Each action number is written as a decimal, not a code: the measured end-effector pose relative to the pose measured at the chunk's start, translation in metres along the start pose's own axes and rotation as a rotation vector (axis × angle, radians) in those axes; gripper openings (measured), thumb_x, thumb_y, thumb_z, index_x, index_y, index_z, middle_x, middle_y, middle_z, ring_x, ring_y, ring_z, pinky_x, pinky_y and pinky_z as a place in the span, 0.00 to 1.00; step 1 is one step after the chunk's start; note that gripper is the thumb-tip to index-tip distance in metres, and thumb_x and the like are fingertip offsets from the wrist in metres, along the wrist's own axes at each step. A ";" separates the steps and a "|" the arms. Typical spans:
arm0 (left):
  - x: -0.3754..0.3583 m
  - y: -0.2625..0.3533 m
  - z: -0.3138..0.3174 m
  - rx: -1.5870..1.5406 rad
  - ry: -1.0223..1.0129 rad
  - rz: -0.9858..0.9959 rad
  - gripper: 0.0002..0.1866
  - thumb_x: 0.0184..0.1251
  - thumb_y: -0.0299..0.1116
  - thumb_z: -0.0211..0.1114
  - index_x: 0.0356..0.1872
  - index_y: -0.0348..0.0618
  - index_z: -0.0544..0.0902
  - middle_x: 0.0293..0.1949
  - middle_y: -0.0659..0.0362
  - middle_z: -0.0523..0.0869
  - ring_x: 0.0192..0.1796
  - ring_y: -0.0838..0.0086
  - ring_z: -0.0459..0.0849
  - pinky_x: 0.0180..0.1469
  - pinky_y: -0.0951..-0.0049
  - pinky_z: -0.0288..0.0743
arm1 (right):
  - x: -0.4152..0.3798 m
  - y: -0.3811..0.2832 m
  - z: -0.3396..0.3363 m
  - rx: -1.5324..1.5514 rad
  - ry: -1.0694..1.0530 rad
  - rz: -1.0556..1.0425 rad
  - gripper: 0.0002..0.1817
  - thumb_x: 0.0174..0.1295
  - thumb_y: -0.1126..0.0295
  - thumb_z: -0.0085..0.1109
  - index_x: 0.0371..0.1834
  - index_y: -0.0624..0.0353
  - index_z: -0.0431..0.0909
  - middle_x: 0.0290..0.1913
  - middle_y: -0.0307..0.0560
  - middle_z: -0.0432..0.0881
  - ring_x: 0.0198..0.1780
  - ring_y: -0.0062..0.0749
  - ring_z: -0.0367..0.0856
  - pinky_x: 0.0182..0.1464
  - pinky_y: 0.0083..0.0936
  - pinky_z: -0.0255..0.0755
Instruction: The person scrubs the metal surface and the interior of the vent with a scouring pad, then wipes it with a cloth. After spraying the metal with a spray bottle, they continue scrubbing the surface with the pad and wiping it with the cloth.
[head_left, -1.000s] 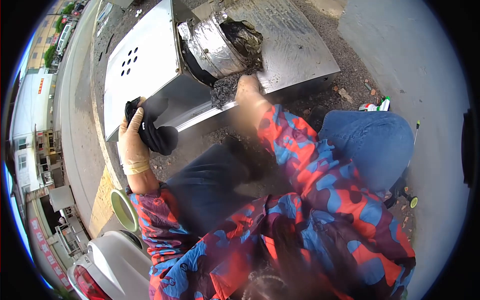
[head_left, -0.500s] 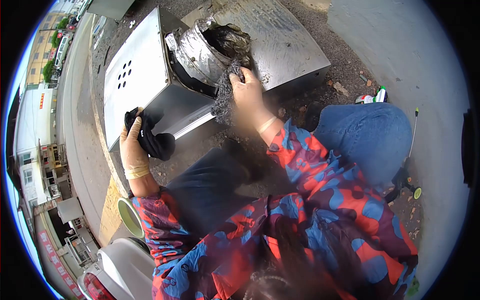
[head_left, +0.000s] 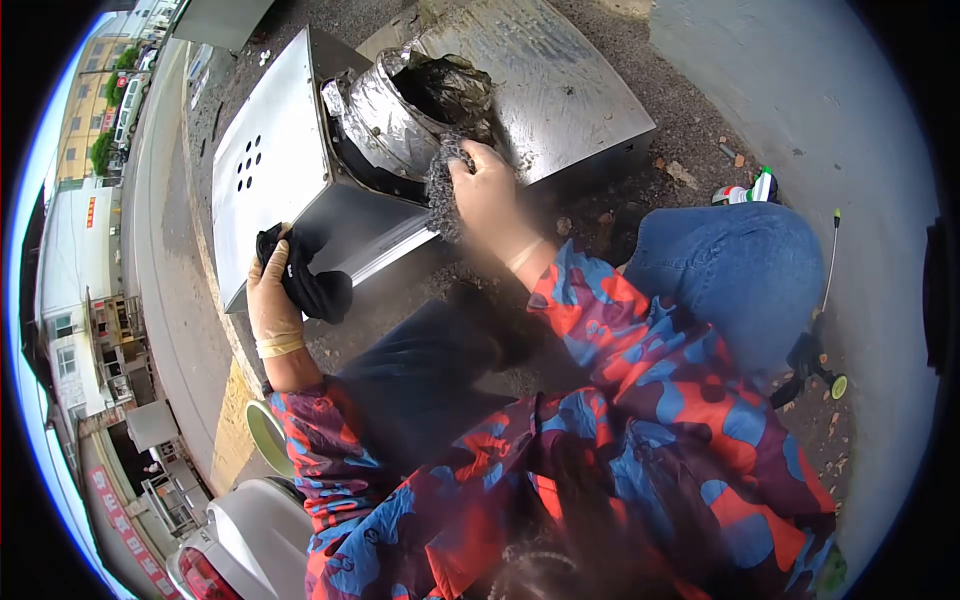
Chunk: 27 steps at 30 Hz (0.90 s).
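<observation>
Both hands wear pale thin gloves. My left hand [head_left: 272, 305] grips a black cloth [head_left: 312, 278] at the near left corner of a metal housing [head_left: 270, 130]. With my right hand [head_left: 490, 195] I hold a dark, matted scrubbing pad [head_left: 443, 190] against the lower rim of a round duct collar. That collar [head_left: 375, 118] is wrapped in crumpled silver foil and joins the housing; its mouth is dark and grimy. Behind it lies a stained flat metal panel [head_left: 560, 90].
A spray bottle [head_left: 748, 190] and a thin wand [head_left: 832, 260] lie by the grey wall [head_left: 800, 90] at right. A green-rimmed bucket [head_left: 268, 438] and a white vehicle [head_left: 255, 540] are at lower left. My bent knee [head_left: 730, 270] is right of the housing.
My right hand and the pad have shifted slightly along the collar's rim. The left hand still holds the black cloth; the view has moved a little.
</observation>
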<state>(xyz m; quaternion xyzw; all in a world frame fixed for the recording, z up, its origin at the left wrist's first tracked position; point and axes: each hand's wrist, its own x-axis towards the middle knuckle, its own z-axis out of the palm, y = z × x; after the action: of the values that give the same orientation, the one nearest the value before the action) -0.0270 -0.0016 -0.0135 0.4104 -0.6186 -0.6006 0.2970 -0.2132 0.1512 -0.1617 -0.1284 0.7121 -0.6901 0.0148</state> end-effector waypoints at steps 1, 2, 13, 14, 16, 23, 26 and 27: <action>0.000 0.000 0.001 0.020 -0.016 0.008 0.12 0.67 0.25 0.61 0.50 0.35 0.81 0.44 0.56 0.86 0.44 0.73 0.85 0.48 0.76 0.79 | 0.004 -0.018 -0.003 0.104 -0.032 -0.135 0.15 0.55 0.74 0.60 0.46 0.66 0.79 0.44 0.58 0.82 0.48 0.50 0.80 0.54 0.35 0.73; -0.001 0.000 0.000 0.040 -0.029 0.015 0.12 0.67 0.25 0.61 0.50 0.35 0.82 0.44 0.56 0.86 0.44 0.73 0.84 0.48 0.76 0.79 | 0.007 -0.034 -0.005 0.208 -0.067 -0.271 0.15 0.54 0.76 0.59 0.46 0.66 0.80 0.44 0.58 0.82 0.48 0.50 0.80 0.54 0.35 0.73; -0.006 0.002 -0.009 0.033 0.033 0.042 0.12 0.66 0.27 0.64 0.49 0.39 0.83 0.40 0.62 0.86 0.36 0.80 0.82 0.36 0.83 0.76 | 0.038 -0.065 0.002 -0.463 -0.140 -0.831 0.16 0.55 0.72 0.55 0.48 0.55 0.80 0.50 0.43 0.79 0.51 0.41 0.76 0.53 0.34 0.71; -0.006 0.003 -0.009 0.028 0.025 0.035 0.12 0.66 0.27 0.64 0.49 0.40 0.83 0.40 0.63 0.85 0.36 0.80 0.82 0.37 0.83 0.76 | 0.044 -0.065 0.015 -0.555 -0.209 -0.916 0.14 0.58 0.69 0.53 0.47 0.56 0.80 0.50 0.42 0.79 0.51 0.40 0.76 0.52 0.33 0.71; -0.007 0.005 -0.009 0.012 0.022 0.033 0.12 0.66 0.27 0.64 0.50 0.40 0.83 0.39 0.63 0.85 0.36 0.81 0.81 0.37 0.82 0.76 | 0.055 -0.063 0.027 -0.594 -0.242 -0.971 0.13 0.58 0.68 0.52 0.45 0.56 0.81 0.49 0.42 0.80 0.52 0.38 0.76 0.52 0.33 0.72; -0.011 0.018 -0.003 -0.022 0.015 0.013 0.13 0.66 0.28 0.63 0.50 0.39 0.82 0.43 0.62 0.85 0.40 0.79 0.82 0.42 0.79 0.76 | 0.149 -0.101 0.094 -0.963 -0.626 -0.724 0.12 0.55 0.75 0.52 0.38 0.58 0.85 0.43 0.51 0.84 0.50 0.46 0.82 0.53 0.38 0.76; -0.014 0.020 -0.005 -0.059 -0.009 -0.011 0.15 0.67 0.27 0.61 0.53 0.35 0.80 0.49 0.57 0.85 0.50 0.75 0.82 0.57 0.78 0.71 | 0.197 -0.108 0.124 -1.053 -0.825 -0.432 0.13 0.58 0.74 0.54 0.44 0.60 0.85 0.51 0.58 0.82 0.53 0.53 0.81 0.55 0.40 0.75; -0.015 0.021 -0.004 -0.078 0.024 -0.035 0.15 0.67 0.27 0.61 0.53 0.35 0.81 0.48 0.57 0.85 0.49 0.75 0.82 0.56 0.78 0.72 | 0.209 -0.108 0.130 -1.105 -0.834 -0.393 0.14 0.56 0.75 0.55 0.45 0.61 0.84 0.52 0.60 0.81 0.54 0.55 0.80 0.55 0.40 0.75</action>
<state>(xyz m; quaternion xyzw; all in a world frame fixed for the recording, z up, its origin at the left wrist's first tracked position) -0.0192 0.0085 0.0093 0.4164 -0.5839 -0.6245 0.3093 -0.3717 -0.0203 -0.0282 -0.4957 0.8560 -0.1124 0.0940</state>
